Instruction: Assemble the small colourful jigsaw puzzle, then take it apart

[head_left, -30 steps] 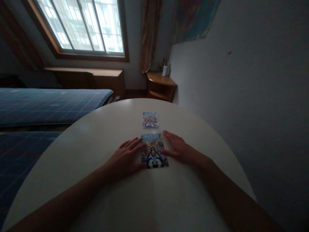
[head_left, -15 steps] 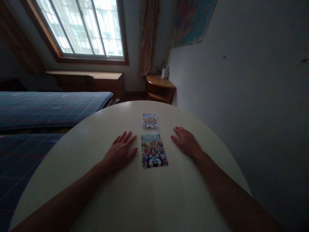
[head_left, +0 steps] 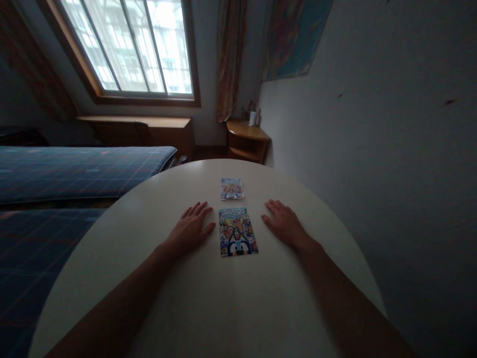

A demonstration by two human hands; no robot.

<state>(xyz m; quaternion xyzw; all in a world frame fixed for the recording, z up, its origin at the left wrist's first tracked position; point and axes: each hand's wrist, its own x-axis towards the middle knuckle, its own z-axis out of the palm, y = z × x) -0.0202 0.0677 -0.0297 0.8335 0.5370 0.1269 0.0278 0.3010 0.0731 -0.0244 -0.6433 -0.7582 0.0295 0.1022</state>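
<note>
A colourful picture card with a blue cartoon dog's face along its lower edge lies flat on the white round table. Just beyond it is a smaller, paler sheet with a similar picture; its edges look slightly curled. My left hand rests palm down on the tabletop, fingers spread, left of the larger card and apart from it. On the other side, my right hand lies flat with its fingers stretched out, also not touching the card. Both hands hold nothing.
To the left, beside the table, is a bed with a blue plaid mattress. A wooden corner shelf with small items stands behind the table. A white wall runs along the right; a window is at the back.
The view has tilted slightly upward, so the room sits a little lower. My right hand has shifted slightly toward the larger card; the card and the sheet lie as before.
</note>
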